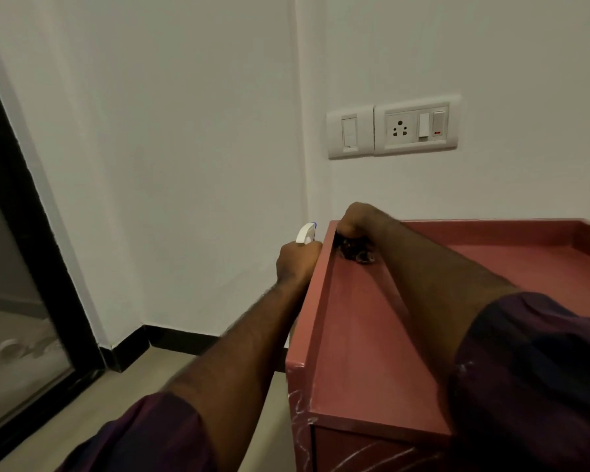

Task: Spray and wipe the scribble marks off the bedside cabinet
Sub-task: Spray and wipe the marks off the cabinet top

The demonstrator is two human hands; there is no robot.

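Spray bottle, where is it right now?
In the head view, the spray bottle is gripped in the left hand, just outside the left rim of the bedside cabinet, near its back corner.

My right hand (355,221) holds a cloth (356,254) under its fingers on the cabinet (355,335); my left hand (295,264) grips the spray bottle (305,232).

White walls (184,131) (switch panel (392,127)), beige floor (150,379)
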